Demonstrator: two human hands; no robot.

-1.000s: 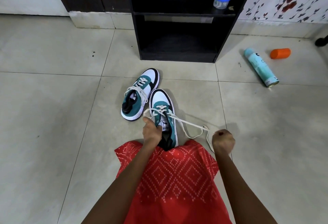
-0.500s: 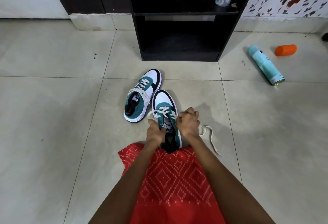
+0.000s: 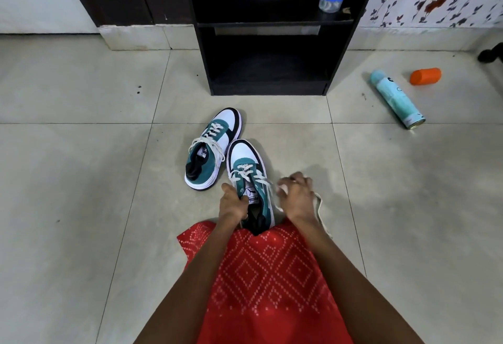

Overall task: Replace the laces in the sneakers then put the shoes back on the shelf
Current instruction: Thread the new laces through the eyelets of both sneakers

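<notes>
Tiled floor [image 3: 81, 180], teal-white sneaker [image 3: 246, 157], black trim.
The left grip [image 3: 233, 204] clasps its tongue; the right grip [image 3: 296, 193] pinches the cream lace [image 3: 319, 203].

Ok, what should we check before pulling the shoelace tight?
1. Grip on the near sneaker: ok, the left hand holds its tongue side.
2. Hold on the lace: ok, the right hand seems to pinch it beside the shoe.
3. Tangles in the loose end: cannot tell, the arm hides part of it.
4. Lacing of the other sneaker: ok, its lace crosses up to the top.
5. Shoes on the shelf: not ok, both stand on the floor.
</notes>
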